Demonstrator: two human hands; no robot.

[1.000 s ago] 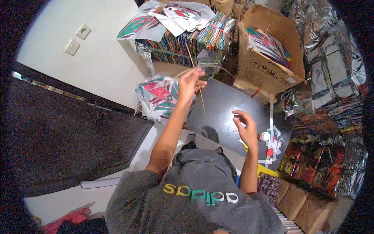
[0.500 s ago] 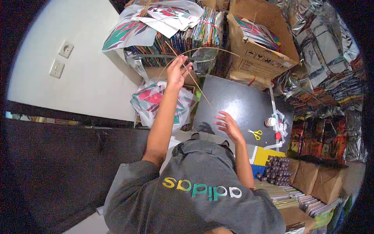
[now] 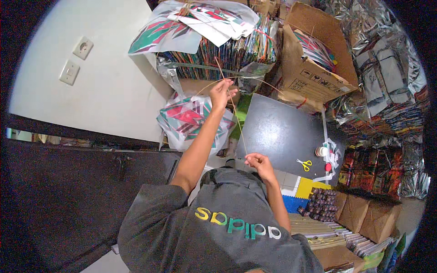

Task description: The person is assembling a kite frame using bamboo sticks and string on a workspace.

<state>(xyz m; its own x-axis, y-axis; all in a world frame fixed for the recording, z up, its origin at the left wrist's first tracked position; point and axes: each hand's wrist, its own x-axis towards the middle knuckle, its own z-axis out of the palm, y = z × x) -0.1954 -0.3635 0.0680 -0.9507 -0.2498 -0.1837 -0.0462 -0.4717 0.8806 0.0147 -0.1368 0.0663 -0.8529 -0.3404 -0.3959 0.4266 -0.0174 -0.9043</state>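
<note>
My left hand (image 3: 221, 96) is raised ahead of me, its fingers closed where two thin bamboo sticks cross. One is a bowed stick (image 3: 267, 83) that arches out to both sides of the hand. The other, a nearly straight stick (image 3: 238, 122), slants down toward me. At its lower end, my right hand (image 3: 262, 167) pinches the tip between thumb and fingers. Beyond the left hand and below it lies a bundle of white plastic sheets (image 3: 184, 116) printed in red and green.
To the right, a dark tabletop (image 3: 277, 123) holds yellow scissors (image 3: 307, 165), a small jar (image 3: 321, 151) and tape scraps. An open cardboard box (image 3: 318, 84) stands behind it. Stacked bundles (image 3: 227, 57) rise at the back; wrapped packs (image 3: 378, 164) line the right, a dark cabinet (image 3: 82, 191) the left.
My right hand has gone from spread fingers, apart from the sticks, to pinching the straight stick's lower end. That end has swung down toward me. The view has shifted slightly.
</note>
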